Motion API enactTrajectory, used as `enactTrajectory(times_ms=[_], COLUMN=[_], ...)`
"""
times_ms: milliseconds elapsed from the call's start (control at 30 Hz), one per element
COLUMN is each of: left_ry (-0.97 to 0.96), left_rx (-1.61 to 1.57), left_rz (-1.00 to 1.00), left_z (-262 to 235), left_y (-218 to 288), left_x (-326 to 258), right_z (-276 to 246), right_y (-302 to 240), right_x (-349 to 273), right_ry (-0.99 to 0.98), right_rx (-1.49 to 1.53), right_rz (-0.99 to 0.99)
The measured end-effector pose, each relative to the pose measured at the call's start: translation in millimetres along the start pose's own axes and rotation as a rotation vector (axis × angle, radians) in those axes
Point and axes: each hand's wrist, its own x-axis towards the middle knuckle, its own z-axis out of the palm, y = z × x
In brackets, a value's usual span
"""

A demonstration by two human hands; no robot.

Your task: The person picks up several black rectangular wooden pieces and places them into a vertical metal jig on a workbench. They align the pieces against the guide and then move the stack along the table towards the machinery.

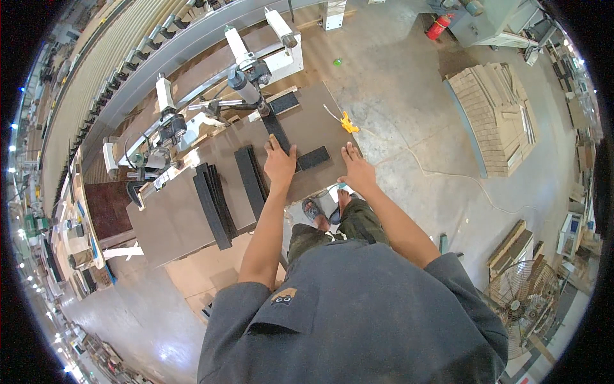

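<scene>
My left hand (280,165) is on the near part of a flat black strip (275,130), fingers on one side and thumb on the other. The strip's far end lies under the head of a drill-like machine (246,88); the exact contact there is too small to make out. My right hand (359,173) is open at the right edge of the brown worktable (320,115), fingers stretched forward, holding nothing. Between my hands a short black piece (313,158) touches or nearly touches the strip. Left of my left hand stand two stacks of long black strips (251,179) (214,205).
More machine heads (171,118) line the table's far left side. A yellow object on a cord (348,123) hangs by the table's right edge. On the floor to the right are a stack of brown boards (492,115), a fan (518,304) and a red extinguisher (439,27).
</scene>
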Motion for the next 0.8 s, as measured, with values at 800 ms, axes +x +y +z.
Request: enactTrajectory(times_ms=[800], left_ry=[-0.273], left_rx=[-1.623], left_rz=[-0.621], left_z=[-78.1], left_y=[-15.4], left_x=[-53.9], right_z=[-12.1], right_y=[-9.1], right_x=[2.8], right_ry=[-0.075], right_rx=[0.017], right_rz=[0.064])
